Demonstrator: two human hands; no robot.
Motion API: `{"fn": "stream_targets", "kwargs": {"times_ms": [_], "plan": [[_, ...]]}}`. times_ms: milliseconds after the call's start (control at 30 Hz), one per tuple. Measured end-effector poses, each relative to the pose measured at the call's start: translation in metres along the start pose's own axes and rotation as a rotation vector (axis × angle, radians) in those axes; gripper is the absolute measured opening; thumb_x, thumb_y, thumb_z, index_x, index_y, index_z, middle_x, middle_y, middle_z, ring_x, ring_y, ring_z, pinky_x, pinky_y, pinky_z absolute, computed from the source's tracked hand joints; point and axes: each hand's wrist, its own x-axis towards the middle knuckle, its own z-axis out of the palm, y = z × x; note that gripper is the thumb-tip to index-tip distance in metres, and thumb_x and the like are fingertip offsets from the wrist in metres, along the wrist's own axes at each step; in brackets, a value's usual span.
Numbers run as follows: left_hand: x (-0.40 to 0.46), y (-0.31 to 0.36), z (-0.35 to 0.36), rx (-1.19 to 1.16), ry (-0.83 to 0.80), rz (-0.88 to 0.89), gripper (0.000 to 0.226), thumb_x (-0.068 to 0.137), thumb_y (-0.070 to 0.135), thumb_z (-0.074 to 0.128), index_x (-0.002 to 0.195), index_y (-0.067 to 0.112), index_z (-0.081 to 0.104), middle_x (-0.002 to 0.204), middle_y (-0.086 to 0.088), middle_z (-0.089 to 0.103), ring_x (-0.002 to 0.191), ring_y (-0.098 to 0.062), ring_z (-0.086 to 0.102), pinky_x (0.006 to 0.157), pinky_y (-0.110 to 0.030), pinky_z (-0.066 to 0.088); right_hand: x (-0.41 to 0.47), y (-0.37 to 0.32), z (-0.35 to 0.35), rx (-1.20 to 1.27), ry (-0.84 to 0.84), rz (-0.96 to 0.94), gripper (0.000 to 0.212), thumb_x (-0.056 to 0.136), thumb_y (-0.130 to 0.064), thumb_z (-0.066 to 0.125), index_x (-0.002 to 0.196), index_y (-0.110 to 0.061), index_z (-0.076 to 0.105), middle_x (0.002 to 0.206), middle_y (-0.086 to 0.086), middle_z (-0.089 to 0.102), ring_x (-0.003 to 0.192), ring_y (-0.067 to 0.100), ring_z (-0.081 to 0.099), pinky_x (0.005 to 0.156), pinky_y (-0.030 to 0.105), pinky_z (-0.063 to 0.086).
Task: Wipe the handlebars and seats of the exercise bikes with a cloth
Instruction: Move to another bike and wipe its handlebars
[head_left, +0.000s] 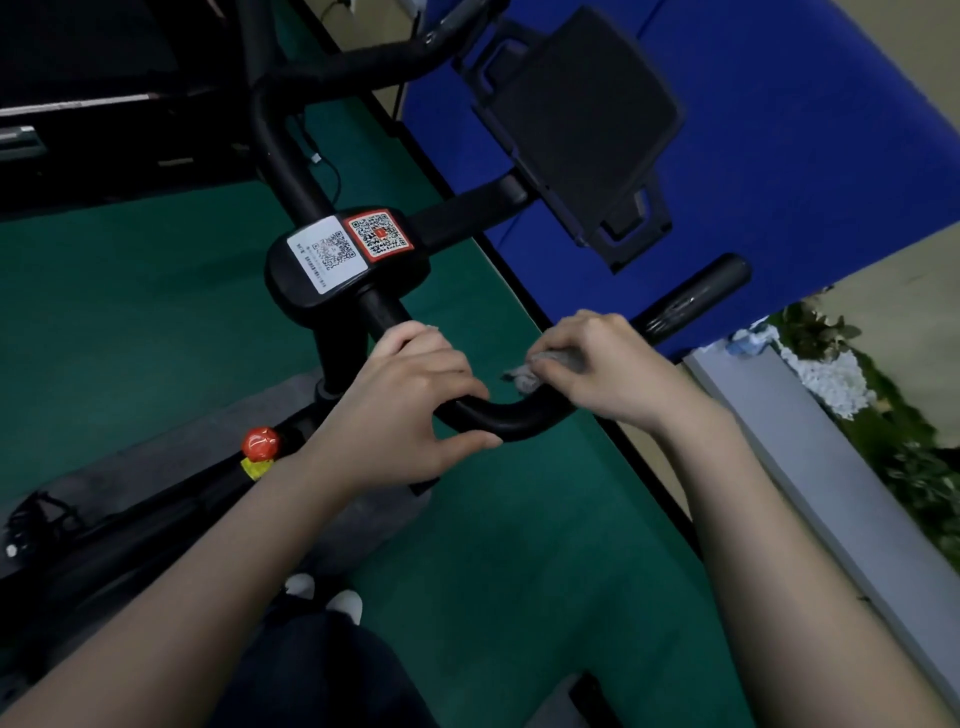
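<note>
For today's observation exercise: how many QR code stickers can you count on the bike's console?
2. A white QR sticker sits on the left part of the black console; a red-bordered QR sticker lies right beside it, nearer the tablet holder. Others could be hidden underneath.

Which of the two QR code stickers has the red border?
The QR sticker with the red border is the one nearer the tablet holder; the white QR sticker beside it has none.

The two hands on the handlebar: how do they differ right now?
The right hand grips a grey cloth against the black handlebar; the left hand grips the bar bare. The right hand sits on the bend toward the bar's free end; the left hand sits nearer the QR-sticker console. Both curl round the same bar.
</note>
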Motion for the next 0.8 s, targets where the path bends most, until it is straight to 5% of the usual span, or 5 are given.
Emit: {"fn": "stream_targets", "kwargs": {"times_ms": [200, 367, 467, 600, 800], "plan": [[0.000, 0.000, -0.002, -0.008, -0.014, 0.009, 0.036, 0.077, 0.056, 0.063, 0.089, 0.022, 0.070, 0.080, 0.012, 0.060, 0.086, -0.013, 0.054, 0.103, -0.028, 0.022, 0.000, -0.004, 0.019, 0.009, 0.109, 0.107, 0.013, 0.090, -0.014, 0.058, 0.092, -0.013, 0.071, 0.090, -0.001, 0.067, 0.095, 0.020, 0.050, 0.079, 0.025, 0.035], [-0.001, 0.002, -0.004, 0.011, -0.033, 0.012, 0.039, 0.079, 0.057, 0.059, 0.092, 0.022, 0.070, 0.082, 0.012, 0.060, 0.089, -0.014, 0.055, 0.108, -0.032, 0.021, -0.030, -0.008, 0.057, 0.166, 0.836, 0.256, 0.015, 0.089, -0.006, 0.065, 0.101, -0.004, 0.073, 0.105, 0.006, 0.067, 0.104, 0.025, 0.053, 0.096, 0.030, 0.040], [-0.001, 0.002, -0.005, 0.010, -0.037, 0.027, 0.042, 0.082, 0.059, 0.054, 0.093, 0.022, 0.070, 0.083, 0.012, 0.060, 0.089, -0.012, 0.055, 0.109, -0.033, 0.021, -0.029, -0.023, 0.081, 0.329, 1.112, 0.411, 0.019, 0.087, -0.003, 0.066, 0.105, -0.004, 0.072, 0.113, 0.013, 0.063, 0.109, 0.023, 0.050, 0.099, 0.026, 0.040], [0.001, 0.004, -0.005, 0.028, -0.034, 0.043, 0.048, 0.085, 0.061, 0.047, 0.091, 0.020, 0.072, 0.083, 0.011, 0.062, 0.089, -0.014, 0.057, 0.107, -0.034, 0.024, -0.023, -0.025, 0.085, 0.369, 1.228, 0.460, 0.020, 0.084, -0.001, 0.068, 0.104, -0.003, 0.073, 0.106, 0.017, 0.059, 0.102, 0.020, 0.051, 0.093, 0.010, 0.037], [0.013, 0.011, 0.000, 0.098, -0.001, 0.033, 0.047, 0.089, 0.055, 0.044, 0.098, 0.017, 0.071, 0.086, 0.006, 0.064, 0.088, -0.018, 0.059, 0.099, -0.033, 0.032, -0.018, -0.014, 0.078, 0.654, 1.314, 0.616, 0.021, 0.089, -0.006, 0.064, 0.110, -0.005, 0.068, 0.105, 0.009, 0.049, 0.101, 0.013, 0.052, 0.092, 0.013, 0.038]]}}
